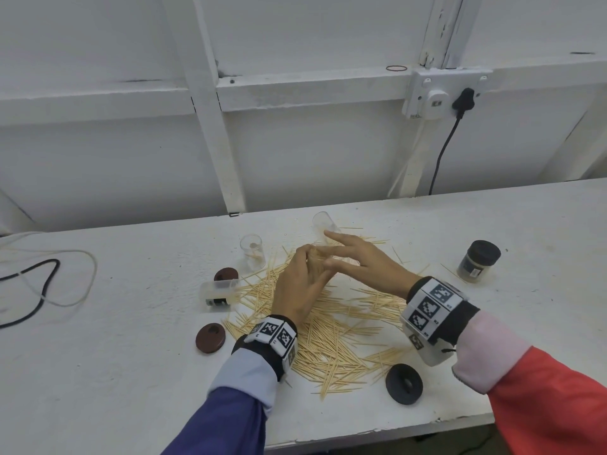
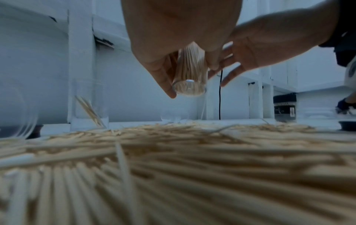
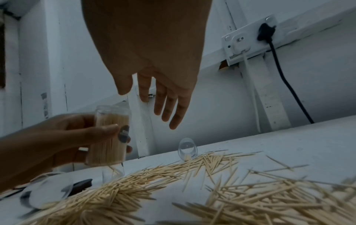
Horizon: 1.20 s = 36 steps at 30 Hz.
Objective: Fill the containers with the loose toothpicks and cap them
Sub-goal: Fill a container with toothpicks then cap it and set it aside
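Clear container (image 3: 108,134) packed with toothpicks, lifted off the table (image 1: 115,372), gripped in the left hand (image 1: 300,287) with thumb and fingers curled round its wall. Right hand (image 1: 358,261) just beside it on the far right, fingers straight and spread, holding nothing. Loose toothpicks (image 1: 331,336) heaped directly under both hands, spilling toward the wrists. Beyond the right fingertips, an empty container on its side (image 1: 325,222). Left of the left hand, an upright container (image 1: 253,251) with a few toothpicks leaning inside, and nearer the wrist another tipped container (image 1: 217,292). Two brown caps (image 1: 211,338) left of the left wrist; one black cap (image 1: 404,383) below the right wrist. Capped full jar (image 1: 479,261) well to the right of the right hand.
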### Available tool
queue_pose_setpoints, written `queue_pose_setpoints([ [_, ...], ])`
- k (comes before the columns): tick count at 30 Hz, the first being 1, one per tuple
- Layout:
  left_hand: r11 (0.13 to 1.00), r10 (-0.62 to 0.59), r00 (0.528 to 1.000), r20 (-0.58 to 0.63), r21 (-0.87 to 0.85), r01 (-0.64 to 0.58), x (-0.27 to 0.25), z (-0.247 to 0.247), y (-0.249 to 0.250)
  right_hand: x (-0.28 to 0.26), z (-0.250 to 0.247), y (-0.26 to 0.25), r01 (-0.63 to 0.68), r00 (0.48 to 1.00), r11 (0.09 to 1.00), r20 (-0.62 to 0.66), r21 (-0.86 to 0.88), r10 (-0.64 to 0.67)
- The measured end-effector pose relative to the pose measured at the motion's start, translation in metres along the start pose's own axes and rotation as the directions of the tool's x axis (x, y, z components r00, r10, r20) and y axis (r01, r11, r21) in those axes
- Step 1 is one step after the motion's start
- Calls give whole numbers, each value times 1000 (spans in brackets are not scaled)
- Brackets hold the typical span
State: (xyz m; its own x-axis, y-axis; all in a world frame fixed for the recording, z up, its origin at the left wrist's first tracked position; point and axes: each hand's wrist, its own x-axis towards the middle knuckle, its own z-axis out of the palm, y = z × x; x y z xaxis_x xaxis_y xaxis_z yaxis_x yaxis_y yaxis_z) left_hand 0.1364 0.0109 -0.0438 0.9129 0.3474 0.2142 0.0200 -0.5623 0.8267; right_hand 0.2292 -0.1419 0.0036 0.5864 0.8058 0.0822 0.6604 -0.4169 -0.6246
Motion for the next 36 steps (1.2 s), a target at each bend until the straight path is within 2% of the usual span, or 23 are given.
queue_pose_setpoints([
  [3,997,13,1000,-3,75,-13,1,1,0,-2,-6,4,25,997,995,-76,94,-18],
  [7,997,14,999,-41,81,-10,0,-4,2,-2,-9,10,-27,988,975,-141,222,60],
  [10,996,14,996,-89,84,-6,-1,-14,0,3,-7,13,-74,994,977,-68,201,89],
  [14,998,-3,982,-189,54,13,-4,-39,-4,19,4,5,-75,995,988,70,131,67],
  [17,998,-28,953,-303,36,41,-6,-68,-7,39,17,-14,-10,986,996,164,93,-5],
  [19,998,-50,923,-381,21,63,-7,-90,-15,51,31,-31,80,962,996,261,33,-86],
  [22,995,-74,885,-461,22,95,-14,-121,-30,61,59,-56,282,872,953,442,-108,-208],
  [25,988,-120,859,-497,21,151,-25,-143,-44,65,87,-79,446,783,879,550,-170,-291],
  [31,970,-184,819,-544,32,240,-42,-164,-64,75,137,-106,639,713,719,560,-274,-421],
  [33,963,-220,814,-538,13,269,-45,-167,-68,79,149,-107,658,719,685,531,-313,-448],
  [36,959,-231,820,-523,20,283,-47,-169,-73,84,155,-109,640,735,704,512,-308,-444],
])
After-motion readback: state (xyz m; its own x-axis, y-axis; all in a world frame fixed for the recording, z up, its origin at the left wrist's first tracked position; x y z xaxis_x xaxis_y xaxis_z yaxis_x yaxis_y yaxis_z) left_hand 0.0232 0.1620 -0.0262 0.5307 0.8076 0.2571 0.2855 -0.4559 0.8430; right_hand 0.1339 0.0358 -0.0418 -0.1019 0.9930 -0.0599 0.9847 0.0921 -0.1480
